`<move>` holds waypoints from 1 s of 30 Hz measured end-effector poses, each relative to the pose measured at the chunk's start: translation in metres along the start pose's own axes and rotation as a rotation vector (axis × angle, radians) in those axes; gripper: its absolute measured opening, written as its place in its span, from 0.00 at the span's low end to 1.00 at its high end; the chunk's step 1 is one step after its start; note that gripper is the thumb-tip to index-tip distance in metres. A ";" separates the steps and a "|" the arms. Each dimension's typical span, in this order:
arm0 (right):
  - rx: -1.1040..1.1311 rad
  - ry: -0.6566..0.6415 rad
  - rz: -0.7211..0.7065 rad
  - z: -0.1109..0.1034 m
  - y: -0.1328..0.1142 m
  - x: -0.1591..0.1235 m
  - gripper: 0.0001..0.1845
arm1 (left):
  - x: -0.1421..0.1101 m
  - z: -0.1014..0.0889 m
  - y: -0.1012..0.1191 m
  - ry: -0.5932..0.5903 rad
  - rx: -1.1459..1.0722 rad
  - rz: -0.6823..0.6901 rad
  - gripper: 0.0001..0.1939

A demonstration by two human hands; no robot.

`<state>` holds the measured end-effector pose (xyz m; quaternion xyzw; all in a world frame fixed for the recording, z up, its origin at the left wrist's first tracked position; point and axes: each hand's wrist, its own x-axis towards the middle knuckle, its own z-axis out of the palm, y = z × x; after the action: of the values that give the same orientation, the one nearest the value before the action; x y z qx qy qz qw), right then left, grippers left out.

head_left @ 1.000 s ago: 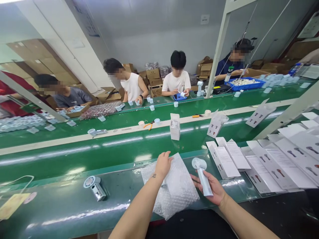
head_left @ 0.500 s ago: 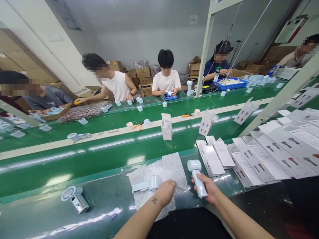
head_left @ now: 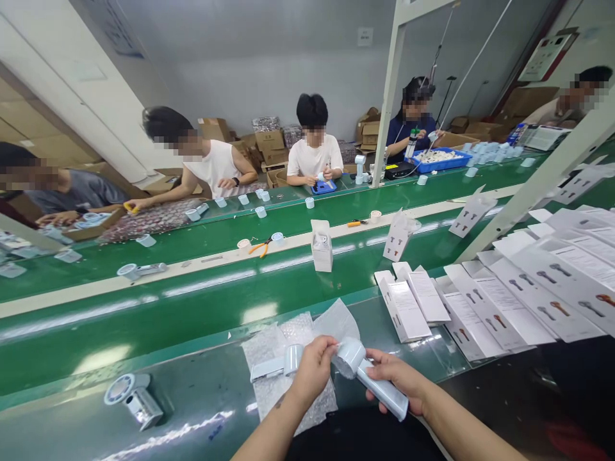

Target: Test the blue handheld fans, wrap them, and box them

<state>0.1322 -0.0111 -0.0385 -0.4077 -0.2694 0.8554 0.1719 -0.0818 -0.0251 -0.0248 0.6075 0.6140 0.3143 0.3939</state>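
Observation:
My right hand (head_left: 396,378) is wrapped around the handle of a light blue handheld fan (head_left: 382,387), its round head tilted up to the left. Beside that head, my left hand (head_left: 314,368) is closed in a pinch on the edge of a bubble wrap bag (head_left: 339,318), which bends upward behind the fan head. More bubble wrap (head_left: 269,342) lies flat on the bench under my left forearm. On it rests a second light blue fan (head_left: 292,360), partly hidden by my left hand. Farther left, another fan (head_left: 127,390) lies with its grille and shiny handle showing.
Open white printed boxes (head_left: 408,307) stand in rows to the right. One upright box (head_left: 321,246) holding something is on the green belt (head_left: 211,294). Orange-handled pliers (head_left: 262,248) lie on the pale rail. Several co-workers sit across the line near a blue tray (head_left: 442,163) of small parts.
My right hand has brought the fan left and tilted its head toward my left hand. My left hand has risen slightly, and the bag's edge has lifted off the bench.

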 end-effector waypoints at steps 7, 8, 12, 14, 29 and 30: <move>-0.002 0.102 -0.006 0.014 0.003 -0.008 0.27 | -0.027 0.011 0.004 -0.023 0.372 0.590 0.15; -0.054 0.141 -0.035 0.019 0.003 -0.007 0.26 | -0.029 0.016 0.005 -0.048 0.404 0.619 0.15; -0.090 0.265 -0.110 0.033 0.003 -0.004 0.32 | -0.028 0.027 0.008 -0.089 0.454 0.533 0.12; -0.001 0.282 -0.083 0.035 0.002 -0.005 0.39 | -0.027 0.028 0.008 -0.099 0.458 0.453 0.12; 0.150 0.430 0.020 0.035 0.006 0.005 0.05 | -0.029 0.032 0.017 -0.145 0.478 0.019 0.12; 0.150 0.427 0.012 0.037 0.010 0.007 0.05 | -0.029 0.033 0.018 -0.177 0.431 0.064 0.10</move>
<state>0.0978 -0.0272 -0.0291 -0.5672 -0.1600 0.7682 0.2500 -0.0455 -0.0559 -0.0224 0.7217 0.6106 0.1338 0.2973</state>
